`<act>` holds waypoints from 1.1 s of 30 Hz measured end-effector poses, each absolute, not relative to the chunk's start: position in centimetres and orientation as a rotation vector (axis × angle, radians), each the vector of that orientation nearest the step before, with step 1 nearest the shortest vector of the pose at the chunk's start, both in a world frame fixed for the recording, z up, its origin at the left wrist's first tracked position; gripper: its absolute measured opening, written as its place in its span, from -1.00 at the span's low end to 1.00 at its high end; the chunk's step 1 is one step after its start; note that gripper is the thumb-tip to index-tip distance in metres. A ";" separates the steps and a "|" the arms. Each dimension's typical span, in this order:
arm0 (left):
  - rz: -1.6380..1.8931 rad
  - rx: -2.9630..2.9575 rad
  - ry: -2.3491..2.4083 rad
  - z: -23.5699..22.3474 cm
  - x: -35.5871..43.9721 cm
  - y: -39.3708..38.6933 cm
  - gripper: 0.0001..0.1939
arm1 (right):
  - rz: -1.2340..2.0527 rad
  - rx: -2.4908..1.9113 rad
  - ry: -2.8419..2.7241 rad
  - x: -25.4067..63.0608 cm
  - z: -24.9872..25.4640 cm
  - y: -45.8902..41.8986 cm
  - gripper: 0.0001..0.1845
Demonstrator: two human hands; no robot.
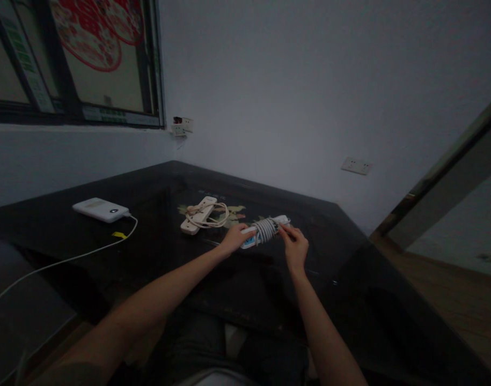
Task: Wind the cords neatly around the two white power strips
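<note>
A dark, glossy surface [334, 241], with a white power strip [250, 239] between a person's two bare hands.
The left hand [234, 239] grips the power strip's left end; the right hand [296, 245], fingers drawn together, pinches the gray cable [265, 231] wound around it. Well left of the power strip lies a white box [100, 209]; nearer on that side, a cream strip [200, 215]; a small yellow tag [119, 235] lies far left.

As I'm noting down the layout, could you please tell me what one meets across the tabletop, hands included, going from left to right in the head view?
White device, loose power strip, left hand, wrapped strip, right hand.
</note>
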State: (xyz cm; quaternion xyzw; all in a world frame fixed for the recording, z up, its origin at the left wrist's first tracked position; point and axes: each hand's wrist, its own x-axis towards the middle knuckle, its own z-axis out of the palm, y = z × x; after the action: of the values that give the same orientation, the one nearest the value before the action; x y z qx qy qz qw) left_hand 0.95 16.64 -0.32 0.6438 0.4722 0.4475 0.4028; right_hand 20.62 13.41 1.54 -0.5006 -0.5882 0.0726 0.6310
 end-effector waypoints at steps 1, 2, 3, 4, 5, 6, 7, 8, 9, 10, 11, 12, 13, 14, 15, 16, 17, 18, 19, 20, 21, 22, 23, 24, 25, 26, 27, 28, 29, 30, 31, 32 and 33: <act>1.134 1.630 1.196 -0.3 1.0 16.6 -0.69 | 0.173 -1.146 -1.343 20.7 1.5 13.5 -0.71; 1.136 1.632 1.197 -0.3 1.0 16.6 -0.69 | 0.185 -1.145 -1.340 20.8 1.4 13.5 -0.71; 1.136 1.634 1.199 -0.3 1.0 16.5 -0.68 | 0.201 -1.143 -1.334 20.8 1.4 13.6 -0.70; 1.136 1.632 1.202 -0.3 1.1 16.5 -0.68 | 0.219 -1.141 -1.324 20.9 1.3 13.6 -0.70; 1.135 1.626 1.204 -0.3 1.1 16.5 -0.67 | 0.240 -1.138 -1.313 20.8 1.2 13.7 -0.69; 1.134 1.620 1.203 -0.3 1.1 16.4 -0.67 | 0.258 -1.136 -1.302 20.8 1.2 13.7 -0.69; 1.135 1.614 1.203 -0.3 1.2 16.4 -0.67 | 0.271 -1.134 -1.292 20.7 1.1 13.7 -0.68; 1.138 1.609 1.201 -0.3 1.2 16.4 -0.68 | 0.282 -1.131 -1.283 20.6 1.1 13.6 -0.68; 1.141 1.608 1.197 -0.3 1.2 16.4 -0.68 | 0.290 -1.128 -1.279 20.5 1.0 13.6 -0.68; 1.146 1.609 1.195 -0.3 1.2 16.3 -0.68 | 0.292 -1.126 -1.275 20.4 1.0 13.5 -0.68; 1.150 1.613 1.194 -0.3 1.3 16.3 -0.69 | 0.290 -1.124 -1.275 20.3 1.1 13.4 -0.68; 1.154 1.618 1.194 -0.3 1.3 16.3 -0.68 | 0.284 -1.123 -1.279 20.2 1.1 13.3 -0.68; 1.154 1.621 1.193 -0.3 1.2 16.4 -0.68 | 0.277 -1.122 -1.284 20.1 1.2 13.2 -0.69; 1.155 1.621 1.192 -0.3 1.2 16.4 -0.67 | 0.270 -1.121 -1.293 20.0 1.3 13.2 -0.69; 1.157 1.620 1.191 -0.3 1.2 16.4 -0.67 | 0.261 -1.120 -1.303 20.0 1.3 13.1 -0.70; 1.157 1.620 1.190 -0.4 1.1 16.5 -0.67 | 0.253 -1.119 -1.314 20.0 1.3 13.1 -0.70; 1.156 1.621 1.189 -0.4 1.1 16.5 -0.66 | 0.246 -1.117 -1.327 20.0 1.3 13.0 -0.70; 1.156 1.625 1.190 -0.4 1.1 16.6 -0.67 | 0.239 -1.112 -1.340 20.0 1.3 13.0 -0.70; 1.157 1.633 1.193 -0.4 1.0 16.6 -0.67 | 0.236 -1.108 -1.353 20.1 1.3 13.0 -0.70; 1.158 1.649 1.199 -0.4 1.0 16.6 -0.67 | 0.235 -1.105 -1.366 20.2 1.2 13.1 -0.70; 1.163 1.673 1.205 -0.4 1.0 16.6 -0.68 | 0.237 -1.105 -1.376 20.3 1.1 13.1 -0.69; 1.173 1.703 1.208 -0.3 0.9 16.6 -0.69 | 0.241 -1.109 -1.382 20.4 1.1 13.2 -0.69; 1.188 1.741 1.206 -0.2 0.9 16.5 -0.70 | 0.245 -1.117 -1.380 20.4 1.1 13.2 -0.69; 1.208 1.784 1.199 -0.1 0.9 16.4 -0.72 | 0.250 -1.127 -1.372 20.4 1.1 13.2 -0.69; 1.231 1.830 1.191 0.1 0.9 16.2 -0.73 | 0.257 -1.135 -1.358 20.4 1.2 13.2 -0.69; 1.256 1.875 1.184 0.2 0.8 16.1 -0.75 | 0.266 -1.138 -1.337 20.3 1.2 13.2 -0.68; 1.277 1.917 1.183 0.4 0.8 15.9 -0.76 | 0.281 -1.136 -1.312 20.2 1.3 13.2 -0.67; 1.292 1.953 1.188 0.5 0.7 15.8 -0.76 | 0.297 -1.132 -1.287 20.1 1.4 13.1 -0.65; 1.305 1.983 1.198 0.6 0.7 15.6 -0.77 | 0.313 -1.125 -1.263 19.9 1.4 13.1 -0.64; 1.317 2.006 1.208 0.7 0.6 15.5 -0.77 | 0.329 -1.115 -1.245 19.8 1.4 13.0 -0.64; 1.327 2.025 1.213 0.8 0.6 15.4 -0.77 | 0.343 -1.103 -1.233 19.7 1.4 13.0 -0.64; 1.338 2.039 1.212 0.8 0.6 15.4 -0.77 | 0.354 -1.091 -1.229 19.7 1.4 13.0 -0.65; 1.351 2.049 1.205 0.8 0.5 15.3 -0.76 | 0.358 -1.080 -1.230 19.6 1.3 13.0 -0.65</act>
State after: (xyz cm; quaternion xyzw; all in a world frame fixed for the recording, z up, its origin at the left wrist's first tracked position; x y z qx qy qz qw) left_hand 0.53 15.31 0.84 0.7339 0.4316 0.4840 0.2023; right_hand 19.63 12.99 1.33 -0.4790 -0.5456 0.1589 0.6691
